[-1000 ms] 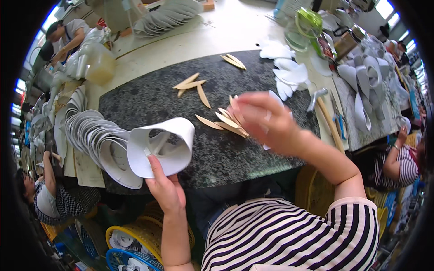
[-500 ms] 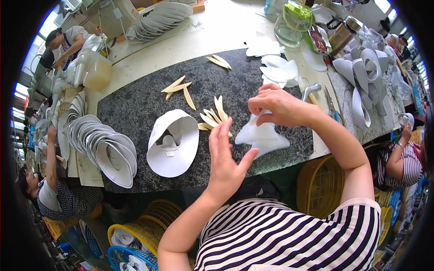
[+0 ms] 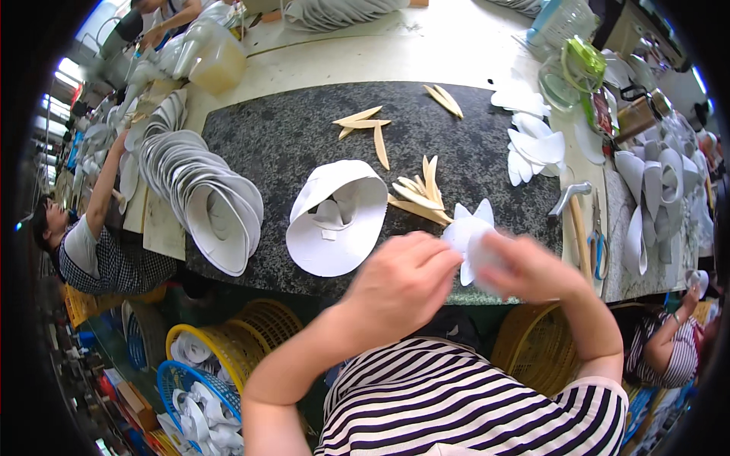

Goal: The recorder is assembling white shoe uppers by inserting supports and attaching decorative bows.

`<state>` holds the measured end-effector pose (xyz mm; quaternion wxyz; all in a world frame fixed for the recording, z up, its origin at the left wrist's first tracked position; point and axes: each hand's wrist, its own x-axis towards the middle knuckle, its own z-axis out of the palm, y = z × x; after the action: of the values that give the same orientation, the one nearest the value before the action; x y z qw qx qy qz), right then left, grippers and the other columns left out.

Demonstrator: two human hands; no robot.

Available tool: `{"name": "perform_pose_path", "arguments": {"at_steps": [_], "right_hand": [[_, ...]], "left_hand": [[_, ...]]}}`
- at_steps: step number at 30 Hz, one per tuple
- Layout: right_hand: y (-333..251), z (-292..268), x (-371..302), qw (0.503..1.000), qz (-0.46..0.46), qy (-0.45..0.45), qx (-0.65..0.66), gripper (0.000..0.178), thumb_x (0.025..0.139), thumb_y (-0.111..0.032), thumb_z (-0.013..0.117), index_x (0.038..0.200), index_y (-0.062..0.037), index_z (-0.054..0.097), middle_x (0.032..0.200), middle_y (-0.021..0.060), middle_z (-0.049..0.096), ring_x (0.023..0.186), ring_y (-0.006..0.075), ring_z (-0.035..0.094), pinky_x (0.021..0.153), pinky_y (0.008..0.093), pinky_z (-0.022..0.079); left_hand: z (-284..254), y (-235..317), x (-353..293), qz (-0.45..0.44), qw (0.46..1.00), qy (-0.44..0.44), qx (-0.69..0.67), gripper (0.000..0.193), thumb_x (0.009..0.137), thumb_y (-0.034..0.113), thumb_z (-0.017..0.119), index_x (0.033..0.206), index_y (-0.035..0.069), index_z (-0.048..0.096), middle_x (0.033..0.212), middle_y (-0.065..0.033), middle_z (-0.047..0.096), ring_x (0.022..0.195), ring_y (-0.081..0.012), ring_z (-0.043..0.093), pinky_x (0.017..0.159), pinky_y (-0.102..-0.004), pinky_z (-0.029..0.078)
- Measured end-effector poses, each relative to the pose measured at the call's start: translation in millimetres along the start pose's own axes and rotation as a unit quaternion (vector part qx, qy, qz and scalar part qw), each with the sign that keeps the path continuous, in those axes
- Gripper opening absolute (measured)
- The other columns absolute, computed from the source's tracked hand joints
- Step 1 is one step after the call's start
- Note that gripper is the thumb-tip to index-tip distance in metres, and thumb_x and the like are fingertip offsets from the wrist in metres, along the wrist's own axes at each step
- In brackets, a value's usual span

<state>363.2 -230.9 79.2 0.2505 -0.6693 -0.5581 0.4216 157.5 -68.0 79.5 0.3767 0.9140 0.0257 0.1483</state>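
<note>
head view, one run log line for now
left hand: at white pieces | right hand: same, blurred | white shell: on dark slab

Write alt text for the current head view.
A person's left hand and blurred right hand come close together at thin white pieces over a dark speckled slab. To their left sit a hollow white shell and, farther left, a curved row of nested white shells; tan pointed strips lie beyond the hands.

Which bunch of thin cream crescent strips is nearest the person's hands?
The lowest bunch, fanned just beyond the left hand; the upper-left bunch and upper-right bunch lie farther away.
</note>
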Motion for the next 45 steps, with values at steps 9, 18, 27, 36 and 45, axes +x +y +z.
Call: {"name": "perform_pose_path", "arguments": {"at_steps": [9, 18, 27, 36, 45], "right_hand": [[-14, 2, 18, 0.991, -0.048, 0.118, 0.05, 0.057, 0.088, 0.007, 0.06, 0.143, -0.004, 0.05, 0.105, 0.0118, 0.064, 0.091, 0.0214, 0.067, 0.078, 0.0322, 0.055], [-52, 82, 102, 0.978, -0.192, 0.034, 0.075, 0.015, 0.097, -0.002, 0.066, 0.11, -0.0025, 0.073, 0.093, 0.0066, 0.064, 0.074, 0.0129, 0.066, 0.058, 0.0253, 0.056], [-53, 99, 119, 0.972, -0.2, 0.124, -0.008, 0.025, 0.087, -0.007, 0.076, 0.111, -0.0038, 0.069, 0.091, 0.0131, 0.069, 0.076, 0.028, 0.069, 0.068, 0.0343, 0.055], [-50, 94, 120, 0.997, -0.064, 0.038, 0.03, 0.028, 0.088, -0.008, 0.075, 0.112, -0.0024, 0.061, 0.085, 0.015, 0.072, 0.076, 0.0289, 0.071, 0.07, 0.0366, 0.055], [-46, 101, 121, 0.995, -0.084, 0.048, 0.037, 0.028, 0.088, -0.008, 0.075, 0.111, -0.0026, 0.058, 0.085, 0.0148, 0.071, 0.078, 0.0305, 0.072, 0.069, 0.0377, 0.055]], "left_hand": [[-89, -57, -94, 0.009, 0.896, -0.027, 0.444, 0.035, 0.084, 0.003, 0.058, 0.118, 0.006, 0.067, 0.139, -0.0105, 0.054, 0.135, -0.03, 0.047, 0.118, -0.0495, 0.037], [-38, -49, -138, -0.089, 0.98, 0.0, 0.176, 0.038, 0.092, 0.029, 0.067, 0.11, -0.005, 0.067, 0.121, -0.0173, 0.067, 0.109, -0.031, 0.065, 0.092, -0.0405, 0.053], [-18, -61, -142, -0.298, 0.915, 0.23, -0.145, 0.015, 0.093, 0.008, 0.072, 0.09, -0.006, 0.07, 0.108, -0.0132, 0.074, 0.097, -0.0197, 0.069, 0.089, -0.0309, 0.051], [-27, -59, -134, -0.315, 0.924, 0.2, -0.083, 0.014, 0.087, 0.006, 0.075, 0.082, -0.006, 0.07, 0.096, -0.0134, 0.074, 0.086, -0.0236, 0.07, 0.08, -0.0317, 0.052], [-29, -60, -132, -0.311, 0.929, 0.194, -0.051, 0.014, 0.085, 0.005, 0.076, 0.079, -0.005, 0.068, 0.093, -0.0136, 0.073, 0.084, -0.0268, 0.07, 0.077, -0.0334, 0.053]]}}
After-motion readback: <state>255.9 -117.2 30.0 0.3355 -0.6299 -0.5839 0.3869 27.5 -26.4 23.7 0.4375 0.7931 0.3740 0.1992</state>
